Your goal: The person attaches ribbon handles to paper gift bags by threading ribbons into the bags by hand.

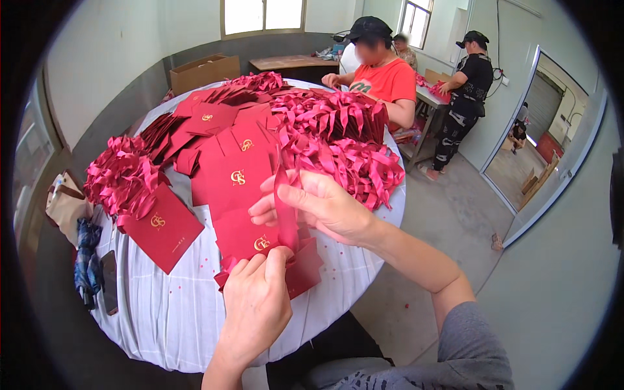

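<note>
A length of pink-red ribbon (pixel 286 227) runs between my hands over a stack of dark red paper bags with gold emblems. My left hand (pixel 259 302) is closed at the ribbon's lower end, beside the top edge of the nearest red bag (pixel 305 273). Higher up, my right hand (pixel 318 207) pinches the ribbon between thumb and fingers, its other fingers loosely bent. Under and beyond my hands lie overlapping red bags (pixel 224 153). My left fist hides part of the near bag and the ribbon's end.
Ribboned bags form a pile (pixel 344 130) at the right and a smaller bunch (pixel 123 175) at the left of the cloth-covered round table (pixel 188 305). An umbrella (pixel 88 260) and a phone (pixel 109 283) lie at the left edge. A person in red (pixel 390 81) works across the table.
</note>
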A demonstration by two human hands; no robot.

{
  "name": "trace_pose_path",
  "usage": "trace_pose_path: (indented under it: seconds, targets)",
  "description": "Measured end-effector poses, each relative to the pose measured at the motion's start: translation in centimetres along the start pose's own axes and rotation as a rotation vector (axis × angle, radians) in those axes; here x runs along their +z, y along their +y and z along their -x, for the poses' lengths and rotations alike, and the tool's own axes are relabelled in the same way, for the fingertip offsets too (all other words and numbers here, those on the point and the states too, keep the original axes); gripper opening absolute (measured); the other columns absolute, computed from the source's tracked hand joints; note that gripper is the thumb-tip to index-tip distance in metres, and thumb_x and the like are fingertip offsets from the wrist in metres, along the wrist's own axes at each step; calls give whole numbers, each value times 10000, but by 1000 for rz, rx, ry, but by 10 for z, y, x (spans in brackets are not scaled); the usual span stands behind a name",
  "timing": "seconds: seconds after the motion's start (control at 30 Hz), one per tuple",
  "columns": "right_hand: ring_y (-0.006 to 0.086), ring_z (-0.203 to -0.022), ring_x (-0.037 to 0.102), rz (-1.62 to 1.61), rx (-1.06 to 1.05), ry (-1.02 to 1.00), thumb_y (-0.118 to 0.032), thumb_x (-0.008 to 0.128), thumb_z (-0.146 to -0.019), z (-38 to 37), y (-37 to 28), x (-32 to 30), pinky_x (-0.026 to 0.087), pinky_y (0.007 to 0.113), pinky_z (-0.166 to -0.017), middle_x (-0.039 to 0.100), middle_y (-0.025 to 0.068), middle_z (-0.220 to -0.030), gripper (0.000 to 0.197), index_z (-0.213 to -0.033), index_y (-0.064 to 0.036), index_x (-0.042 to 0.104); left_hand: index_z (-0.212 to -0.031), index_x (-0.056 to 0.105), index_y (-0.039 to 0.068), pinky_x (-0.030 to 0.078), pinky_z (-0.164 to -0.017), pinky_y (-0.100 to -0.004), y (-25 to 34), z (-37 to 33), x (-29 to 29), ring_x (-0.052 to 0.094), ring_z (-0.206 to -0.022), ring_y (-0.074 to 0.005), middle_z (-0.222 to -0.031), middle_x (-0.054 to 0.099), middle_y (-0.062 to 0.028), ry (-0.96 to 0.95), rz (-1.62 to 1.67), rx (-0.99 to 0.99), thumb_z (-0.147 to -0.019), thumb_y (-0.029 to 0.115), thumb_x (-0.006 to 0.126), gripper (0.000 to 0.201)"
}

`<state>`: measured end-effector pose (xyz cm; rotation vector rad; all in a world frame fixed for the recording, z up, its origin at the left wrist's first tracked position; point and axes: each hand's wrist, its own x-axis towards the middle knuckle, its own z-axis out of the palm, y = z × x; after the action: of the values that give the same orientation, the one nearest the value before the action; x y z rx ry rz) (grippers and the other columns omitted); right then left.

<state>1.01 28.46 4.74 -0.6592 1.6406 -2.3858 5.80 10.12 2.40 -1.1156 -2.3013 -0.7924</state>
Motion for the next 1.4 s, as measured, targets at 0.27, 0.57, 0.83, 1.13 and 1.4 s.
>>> trace_pose_path:
  seconds: [0.27, 0.57, 0.83, 1.13, 1.4]
  targets:
    - [119, -987, 606, 353, 83, -95, -228, 516, -993, 21, 16, 0, 476, 274, -882, 673, 73, -1046, 307, -1081, 28, 659, -1074, 489, -67, 460, -698, -377, 3, 1, -4, 597, -772, -310, -899, 628, -176, -47, 53, -41, -666, -144, 493, 416]
    - [95, -899, 627, 486, -54, 50, -253, 467, -1013, 13, 25, 8, 479, 246, -829, 694, 58, -915, 350, -979, 26, 675, -950, 554, 18, 429, -756, -385, 0, 3, -13, 550, -854, -294, -914, 573, -118, 94, -109, -59, -751, -69, 645, 236]
    - [101, -815, 618, 521, -137, 199, -221, 462, -1014, 7, 46, 8, 490, 254, -763, 684, 63, -864, 341, -920, 35, 667, -911, 549, 40, 373, -780, -396, -2, 7, 2, 488, -859, -274, -911, 515, -97, 141, -335, -19, -704, 42, 729, 275]
    - [158, -730, 662, 516, -233, 323, -247, 510, -993, -4, 84, -2, 513, 299, -670, 694, 127, -779, 372, -866, 67, 663, -849, 515, 32, 369, -715, -398, -15, 2, 20, 499, -736, -280, -768, 543, -110, 83, -263, -165, -786, 89, 694, 198]
    - [280, -718, 691, 724, -193, 339, -244, 519, -982, 1, 98, -8, 515, 358, -616, 674, 213, -758, 373, -847, 81, 642, -809, 493, 8, 398, -702, -446, -42, 8, 33, 560, -703, -350, -694, 586, -173, -156, -201, -277, -817, 113, 676, 210]
